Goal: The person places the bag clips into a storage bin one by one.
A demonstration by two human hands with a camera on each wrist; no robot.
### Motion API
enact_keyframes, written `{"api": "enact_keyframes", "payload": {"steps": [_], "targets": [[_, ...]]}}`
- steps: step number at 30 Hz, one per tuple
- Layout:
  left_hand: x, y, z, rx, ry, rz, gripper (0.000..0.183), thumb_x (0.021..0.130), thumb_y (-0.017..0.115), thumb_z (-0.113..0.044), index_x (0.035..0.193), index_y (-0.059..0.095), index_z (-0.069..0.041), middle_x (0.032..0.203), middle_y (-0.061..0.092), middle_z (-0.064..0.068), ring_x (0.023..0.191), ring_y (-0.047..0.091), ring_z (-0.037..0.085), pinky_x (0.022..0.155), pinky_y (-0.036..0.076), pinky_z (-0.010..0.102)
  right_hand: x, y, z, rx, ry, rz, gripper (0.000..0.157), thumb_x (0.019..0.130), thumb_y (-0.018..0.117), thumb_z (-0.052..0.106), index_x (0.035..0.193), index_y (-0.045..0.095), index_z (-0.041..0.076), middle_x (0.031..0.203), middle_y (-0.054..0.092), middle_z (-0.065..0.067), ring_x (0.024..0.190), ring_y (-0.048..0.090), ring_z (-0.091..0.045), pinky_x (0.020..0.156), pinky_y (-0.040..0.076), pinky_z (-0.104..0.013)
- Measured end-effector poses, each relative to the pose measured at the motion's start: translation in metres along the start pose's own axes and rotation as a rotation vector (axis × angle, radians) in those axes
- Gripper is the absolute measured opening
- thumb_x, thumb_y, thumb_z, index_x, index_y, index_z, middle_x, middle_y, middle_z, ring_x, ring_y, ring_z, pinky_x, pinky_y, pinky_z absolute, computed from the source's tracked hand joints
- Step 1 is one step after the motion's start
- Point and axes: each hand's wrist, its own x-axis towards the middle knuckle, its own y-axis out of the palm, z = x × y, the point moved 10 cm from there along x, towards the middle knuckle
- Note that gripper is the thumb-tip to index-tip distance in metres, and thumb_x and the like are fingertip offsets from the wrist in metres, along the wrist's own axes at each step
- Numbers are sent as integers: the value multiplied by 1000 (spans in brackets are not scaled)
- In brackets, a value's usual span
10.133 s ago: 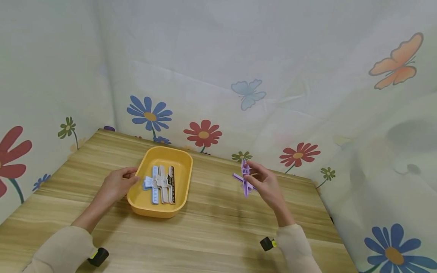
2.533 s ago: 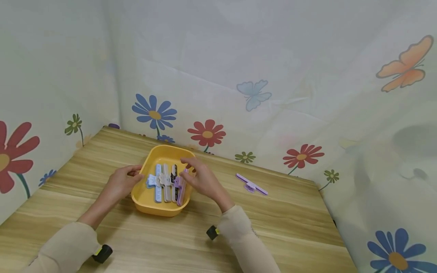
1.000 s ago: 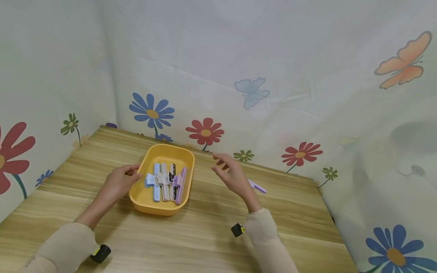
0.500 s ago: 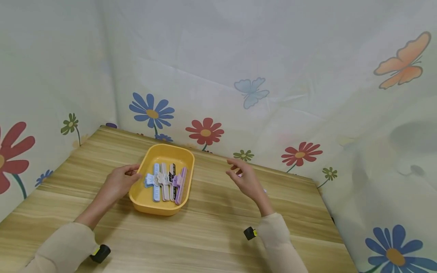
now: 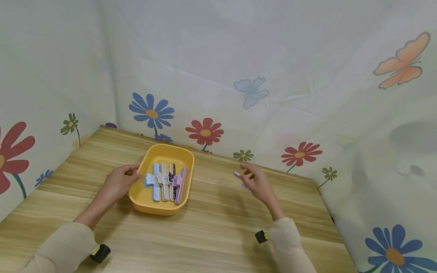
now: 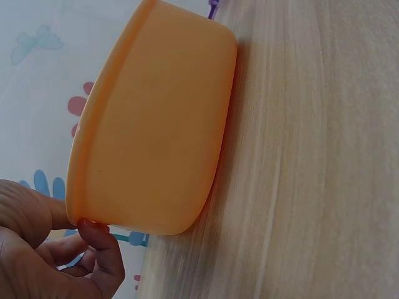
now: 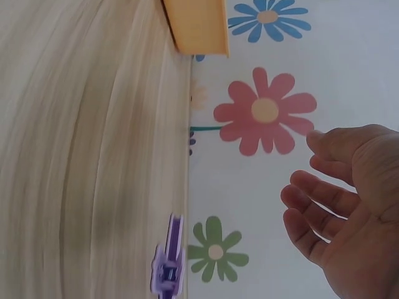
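My left hand (image 5: pixel 120 182) pinches the left rim of a yellow plastic tray (image 5: pixel 160 211); in the left wrist view thumb and fingers meet at its edge (image 6: pixel 73 212). Inside the tray, bar-shaped clips lie side by side: a blue clip (image 5: pixel 156 191), pale grey ones, a black-patterned clip (image 5: pixel 173 191) and, rightmost, a purple clip (image 5: pixel 181 187). My right hand (image 5: pixel 259 184) hovers over another purple clip (image 7: pixel 167 268) on the table, partly hiding it in the head view. Its fingers are loosely bent, with nothing between them, and apart from the clip in the right wrist view.
The wood-grain table (image 5: pixel 205 239) meets a cloth wall (image 5: pixel 205 76) with printed flowers and butterflies along its back and sides. A black wrist camera (image 5: pixel 100 253) sits at the left cuff, another black camera (image 5: pixel 261 236) at the right cuff.
Between ten and 2.5 seconds ago, a purple clip went from my right hand into the tray. Since then, that hand has moved right, from the tray to above the other purple clip. My left hand stays put.
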Motion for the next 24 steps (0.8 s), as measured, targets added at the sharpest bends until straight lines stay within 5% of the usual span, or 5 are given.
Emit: {"api": "enact_keyframes", "payload": {"steps": [24], "targets": [[-1,-1,1,4,7,1,52,105,59,-21,144,50,11,123,60,27,106,55,34,78,48,34,-25,-25,-47,-164,47,-4,38,93,72,-5,130,66,-8,118,68,-27,95,66,-37,78,55,-55]]}}
